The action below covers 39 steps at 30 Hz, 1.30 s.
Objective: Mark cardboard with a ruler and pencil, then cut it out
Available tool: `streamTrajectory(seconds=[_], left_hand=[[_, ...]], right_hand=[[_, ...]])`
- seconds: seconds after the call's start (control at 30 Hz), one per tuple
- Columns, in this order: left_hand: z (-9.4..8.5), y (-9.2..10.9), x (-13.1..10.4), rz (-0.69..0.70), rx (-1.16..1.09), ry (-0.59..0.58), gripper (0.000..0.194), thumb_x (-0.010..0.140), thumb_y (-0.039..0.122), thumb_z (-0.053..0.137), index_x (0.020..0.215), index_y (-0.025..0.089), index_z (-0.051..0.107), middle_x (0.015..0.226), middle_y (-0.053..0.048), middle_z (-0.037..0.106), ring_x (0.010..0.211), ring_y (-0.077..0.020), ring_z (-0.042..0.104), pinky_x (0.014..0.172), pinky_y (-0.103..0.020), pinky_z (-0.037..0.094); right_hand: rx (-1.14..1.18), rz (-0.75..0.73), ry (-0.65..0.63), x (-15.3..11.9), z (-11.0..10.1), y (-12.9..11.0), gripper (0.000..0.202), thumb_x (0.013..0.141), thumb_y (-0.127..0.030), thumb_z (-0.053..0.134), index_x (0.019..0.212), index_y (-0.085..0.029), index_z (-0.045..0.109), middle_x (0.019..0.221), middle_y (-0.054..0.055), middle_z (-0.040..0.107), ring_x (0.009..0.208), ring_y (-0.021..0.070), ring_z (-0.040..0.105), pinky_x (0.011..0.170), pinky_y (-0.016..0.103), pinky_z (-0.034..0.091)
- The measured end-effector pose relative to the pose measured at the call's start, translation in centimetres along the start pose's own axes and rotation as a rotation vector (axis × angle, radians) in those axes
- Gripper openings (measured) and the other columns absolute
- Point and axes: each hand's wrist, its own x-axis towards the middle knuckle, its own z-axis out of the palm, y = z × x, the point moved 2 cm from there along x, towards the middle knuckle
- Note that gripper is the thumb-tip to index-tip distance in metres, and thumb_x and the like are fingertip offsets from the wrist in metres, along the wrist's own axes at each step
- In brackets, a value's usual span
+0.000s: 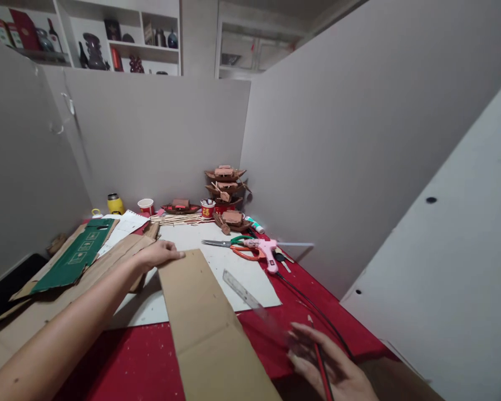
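My left hand (161, 254) grips the far left corner of a long cardboard strip (209, 312), its thumb side on the edge. The strip runs toward me over a white board (250, 284) and a red tablecloth (137, 362). My right hand (329, 362) is closed on a clear ruler (242, 291), which points away to the upper left, blurred near the fingers. A red and black pencil (322, 367) also sits in that hand, tip up. Beyond the strip lie scissors (234, 245) with green and orange handles, beside a pink glue gun (267, 248).
Cardboard sheets and a green printed piece (77, 256) cover the left side. Small model boats (225, 186) are stacked at the back, near paper cups (146, 206), thin sticks (179, 219) and a yellow jar (115, 204). Grey partitions (150, 128) enclose the table. The glue gun's cord (317, 309) trails right.
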Motion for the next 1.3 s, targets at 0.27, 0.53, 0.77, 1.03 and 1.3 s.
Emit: streamTrajectory(seconds=[0.27, 0.53, 0.77, 1.03, 1.3], left_hand=[[-1.1, -2.6, -3.3, -0.057, -0.371, 0.458, 0.03, 0.095, 0.044, 0.053, 0.091, 0.015, 0.059, 0.078, 0.001, 0.06, 0.061, -0.0109, 0.056, 0.058, -0.026, 0.048], [2.4, -6.1, -7.0, -0.068, -0.451, 0.471, 0.053, 0.057, 0.069, 0.07, 0.059, 0.02, 0.049, 0.053, 0.004, 0.053, 0.047, -0.012, 0.046, 0.047, -0.023, 0.032], [1.8, -6.0, -8.8, -0.066, -0.394, 0.322, 0.051, 0.06, 0.068, 0.068, 0.059, 0.021, 0.048, 0.05, 0.005, 0.05, 0.044, -0.0113, 0.041, 0.045, -0.022, 0.03], [0.8, -6.2, -9.6, 0.026, -0.021, 0.347, 0.031, 0.073, 0.051, 0.061, 0.073, 0.02, 0.067, 0.073, -0.006, 0.07, 0.073, -0.0261, 0.064, 0.068, -0.033, 0.047], [1.4, -6.7, -9.7, 0.103, 0.588, 0.285, 0.056, 0.09, 0.044, 0.035, 0.133, 0.013, 0.054, 0.122, -0.015, 0.068, 0.102, -0.0304, 0.07, 0.081, -0.039, 0.056]], right_hand=[[0.083, 0.003, 0.177, 1.8, -2.1, -2.5, 0.05, 0.062, -0.047, 0.083, 0.103, -0.022, 0.069, 0.103, 0.01, 0.075, 0.096, 0.029, 0.072, 0.076, 0.029, 0.062], [-0.08, -0.094, 0.066, 2.9, 0.3, -5.1, 0.046, 0.07, -0.047, 0.078, 0.107, -0.022, 0.067, 0.102, 0.01, 0.073, 0.094, 0.0272, 0.07, 0.084, 0.038, 0.058], [-0.186, -0.204, -0.117, 7.4, 2.9, -6.1, 0.042, 0.073, -0.041, 0.076, 0.108, -0.02, 0.068, 0.101, 0.009, 0.072, 0.091, 0.0249, 0.068, 0.089, 0.042, 0.053], [-0.201, -0.118, -0.321, 11.3, 6.9, -3.6, 0.039, 0.074, -0.038, 0.073, 0.106, -0.018, 0.068, 0.102, 0.011, 0.071, 0.092, 0.026, 0.067, 0.084, 0.041, 0.054], [-0.371, -0.204, -0.445, 14.0, 8.4, -2.6, 0.033, 0.077, -0.029, 0.067, 0.109, -0.02, 0.067, 0.113, 0.01, 0.07, 0.108, 0.027, 0.064, 0.096, 0.047, 0.048]])
